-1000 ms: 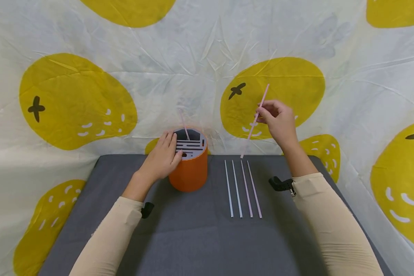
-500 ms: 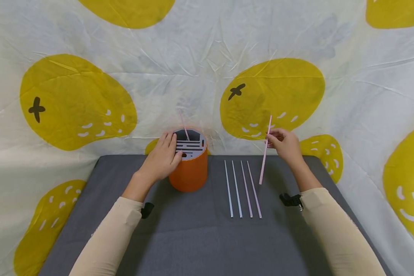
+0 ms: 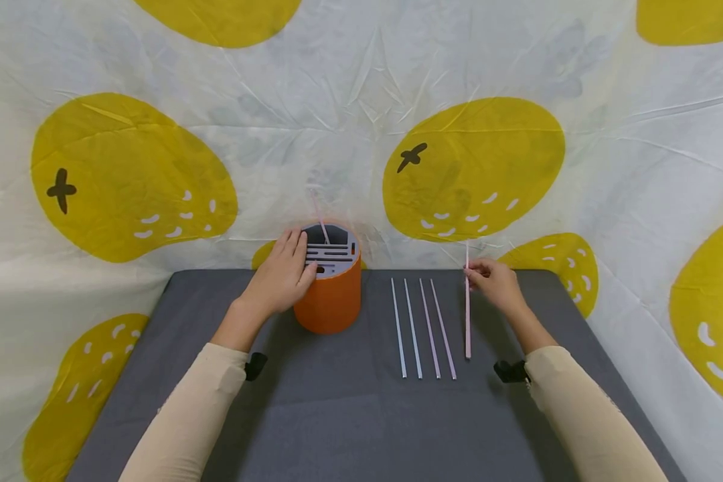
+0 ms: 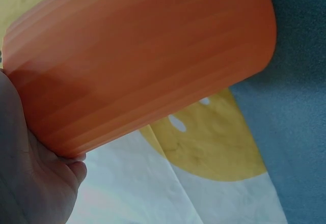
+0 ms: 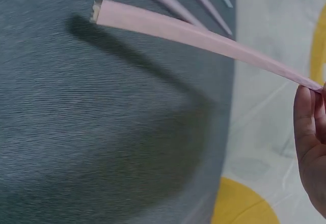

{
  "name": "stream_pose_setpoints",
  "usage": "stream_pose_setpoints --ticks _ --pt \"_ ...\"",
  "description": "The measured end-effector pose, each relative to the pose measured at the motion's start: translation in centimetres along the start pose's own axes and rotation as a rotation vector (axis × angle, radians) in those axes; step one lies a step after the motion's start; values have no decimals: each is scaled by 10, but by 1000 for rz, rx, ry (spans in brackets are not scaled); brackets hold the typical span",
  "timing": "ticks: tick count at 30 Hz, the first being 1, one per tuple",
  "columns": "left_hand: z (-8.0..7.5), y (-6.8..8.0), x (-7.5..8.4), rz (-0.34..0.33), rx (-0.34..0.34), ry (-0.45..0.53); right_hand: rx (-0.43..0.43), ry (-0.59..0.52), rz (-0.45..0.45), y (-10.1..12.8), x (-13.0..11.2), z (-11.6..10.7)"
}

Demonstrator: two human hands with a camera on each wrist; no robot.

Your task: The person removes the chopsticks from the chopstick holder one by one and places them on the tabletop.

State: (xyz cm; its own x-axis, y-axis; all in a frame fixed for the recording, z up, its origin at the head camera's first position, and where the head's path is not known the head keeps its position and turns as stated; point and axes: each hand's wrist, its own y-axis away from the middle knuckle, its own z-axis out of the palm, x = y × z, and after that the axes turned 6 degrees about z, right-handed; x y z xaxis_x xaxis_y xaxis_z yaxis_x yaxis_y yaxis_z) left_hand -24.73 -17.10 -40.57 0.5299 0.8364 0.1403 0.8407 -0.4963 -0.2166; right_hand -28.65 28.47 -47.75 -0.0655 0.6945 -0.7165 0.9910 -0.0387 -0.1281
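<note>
My left hand [image 3: 281,271] lies over the left side of an orange cylindrical holder [image 3: 328,308], its straight fingers and thumb resting on the rim. The holder has a grey slotted top [image 3: 337,268] and a deeper compartment at the back, where one thin pink stick [image 3: 320,214] stands tilted. Right of the holder, my right hand [image 3: 497,284] pinches the upper part of another pink stick [image 3: 468,321] between thumb and fingers. Its free lower end, seen in the right wrist view, hovers close over the cloth with a shadow beside it.
Between the holder and my right hand, two pale blue sticks [image 3: 399,328] and two lilac sticks [image 3: 430,328] lie in a row on the dark grey tablecloth [image 3: 349,428]. Behind the table hangs a white curtain [image 3: 313,100] with large yellow fruit prints.
My right hand has come down and slightly right with the pink stick, which now points nearly straight along the table beside the lilac ones. The left hand stays on the holder.
</note>
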Motion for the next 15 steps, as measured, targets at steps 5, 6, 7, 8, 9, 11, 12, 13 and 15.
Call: stream_pose_setpoints --ticks 5,6,7,8,9,11,12,13,15 --pt "0 1 0 -7 -3 -7 -66 17 33 2 11 11" --pt "0 1 0 -7 -2 -7 -71 13 38 2 12 13" --pt "-1 1 1 -7 -1 -8 -73 9 44 2 14 15" --pt "-1 1 1 -6 0 -8 -73 10 48 2 16 16" --pt "-1 1 1 -6 2 -8 -73 12 50 2 18 17" --pt "-1 1 1 -8 3 -8 -74 15 60 2 20 19" --pt "-1 1 1 -8 4 -8 -75 15 63 2 22 20" --pt "-1 1 1 -10 4 -9 -77 17 67 2 23 21" --pt "-1 1 0 -11 5 -7 -81 14 77 3 26 24"
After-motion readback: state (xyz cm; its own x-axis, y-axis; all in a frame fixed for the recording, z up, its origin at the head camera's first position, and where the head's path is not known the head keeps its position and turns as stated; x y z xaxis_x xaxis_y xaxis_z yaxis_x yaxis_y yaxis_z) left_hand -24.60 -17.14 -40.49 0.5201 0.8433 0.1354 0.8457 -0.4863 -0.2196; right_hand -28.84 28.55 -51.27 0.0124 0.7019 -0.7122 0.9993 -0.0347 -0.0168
